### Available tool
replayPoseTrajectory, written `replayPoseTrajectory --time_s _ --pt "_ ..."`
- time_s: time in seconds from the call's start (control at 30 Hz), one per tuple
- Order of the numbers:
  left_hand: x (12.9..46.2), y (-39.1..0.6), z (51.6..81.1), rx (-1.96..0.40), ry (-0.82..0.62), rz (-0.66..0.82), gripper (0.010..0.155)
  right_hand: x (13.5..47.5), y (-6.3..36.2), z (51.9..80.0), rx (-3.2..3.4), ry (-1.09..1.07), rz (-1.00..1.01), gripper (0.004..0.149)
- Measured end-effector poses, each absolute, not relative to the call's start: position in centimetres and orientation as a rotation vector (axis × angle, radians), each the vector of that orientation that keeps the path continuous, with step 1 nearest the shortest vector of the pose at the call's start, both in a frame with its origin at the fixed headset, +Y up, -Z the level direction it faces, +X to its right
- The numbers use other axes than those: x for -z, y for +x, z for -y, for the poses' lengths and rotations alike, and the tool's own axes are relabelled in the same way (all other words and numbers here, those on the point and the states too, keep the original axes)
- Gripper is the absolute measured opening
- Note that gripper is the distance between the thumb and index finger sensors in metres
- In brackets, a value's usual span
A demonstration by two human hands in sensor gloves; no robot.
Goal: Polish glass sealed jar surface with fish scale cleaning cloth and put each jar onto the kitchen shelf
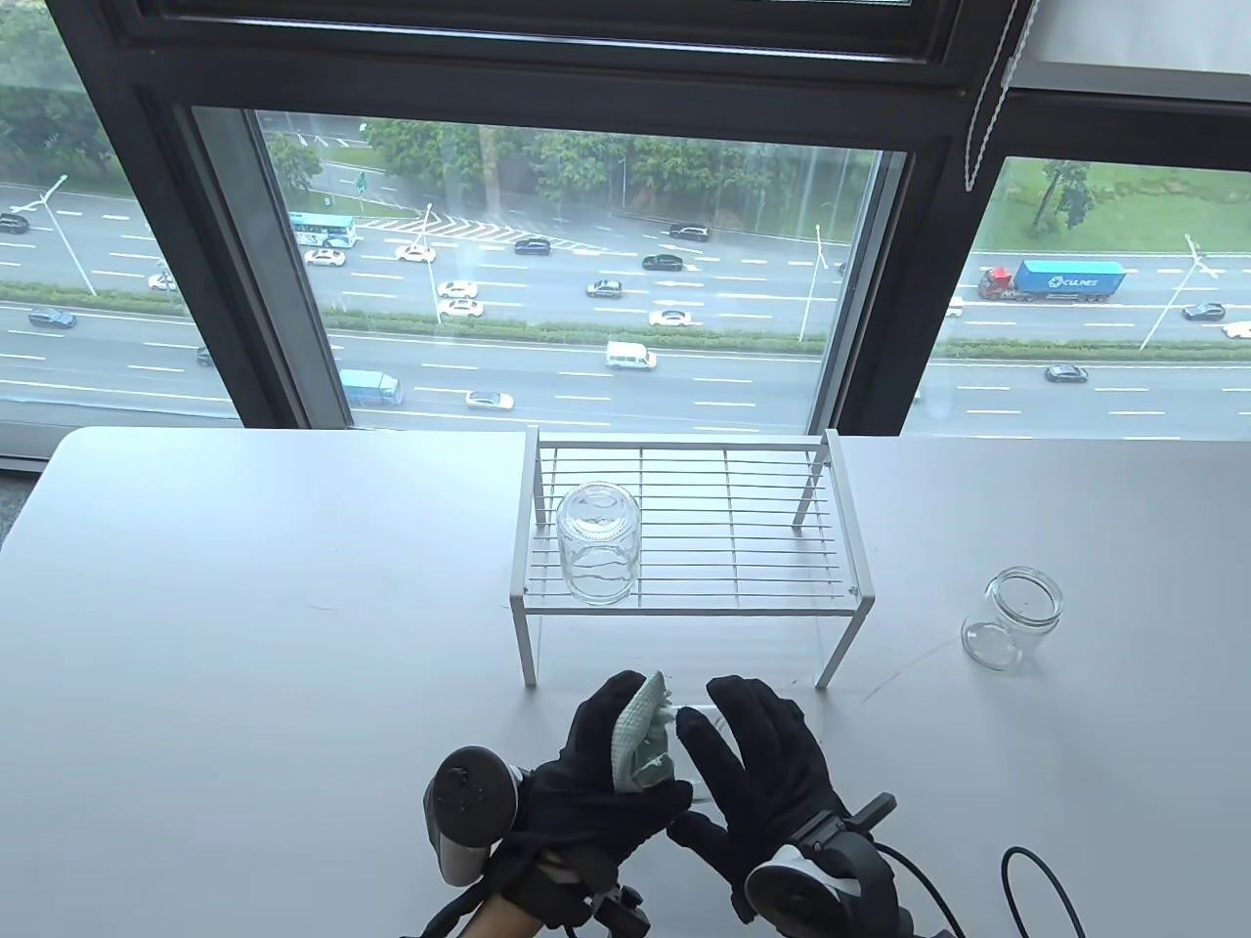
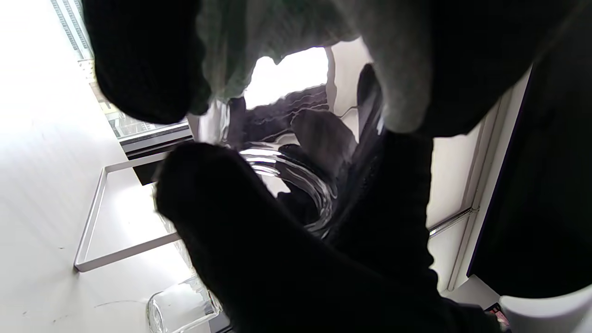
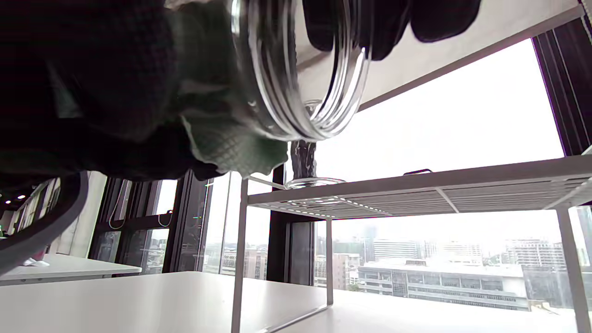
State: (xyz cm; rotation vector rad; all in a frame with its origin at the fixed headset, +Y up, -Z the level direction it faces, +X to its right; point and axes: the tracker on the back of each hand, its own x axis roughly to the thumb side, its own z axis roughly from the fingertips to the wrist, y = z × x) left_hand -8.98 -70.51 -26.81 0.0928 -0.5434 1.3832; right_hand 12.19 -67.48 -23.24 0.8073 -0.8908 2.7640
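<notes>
A: Jar in polish step, held w/ both hands just in front of the kitchen shelf, above the tabletop. Right hand: fingers curled over the glass near the threaded mouth, holding it. Left hand: fingers wrapped round the fish scale cleaning cloth, pressing it vs. the jar wall.

B: Where are the other jars?

A: One jar, mouth down, on the shelf's left part; one upright open jar on the tabletop, right of the shelf, well apart from the hands.

B: How to do this step well?

A: Judgement only: keep the right hand as the fixed support, turn the jar bit by bit, and let the cloth hand sweep the whole wall, incl. base and neck threads. Keep cloth between glove and glass so no smears return. Grip looks secure, but smooth glass can slip; hold it low over the tabletop. Shelf has free space beside the inverted jar for placement.

B: Progress?

A: Approx. one of three shelved.
</notes>
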Motion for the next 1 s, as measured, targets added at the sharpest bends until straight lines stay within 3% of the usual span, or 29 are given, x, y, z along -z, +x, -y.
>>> replayPoseTrajectory --time_s 0.23,0.57,0.87,1.0 --pt "26.7 -8.4 70.4 -1.316 0.094 0.613 0.094 22.8 12.6 67.0 -2.779 0.849 0.987 0.107" --pt "26.7 -9.0 69.6 -1.207 0.204 0.664 0.08 25.2 14.6 67.9 -2.361 0.597 0.43 0.105" --pt "27.1 -9.4 69.7 -1.315 0.163 0.706 0.077 27.7 15.3 71.4 -1.677 0.53 -0.29 0.1" --pt "27.4 -9.6 69.9 -1.364 0.143 0.719 0.08 27.9 14.7 72.2 -1.52 0.545 -0.374 0.099"
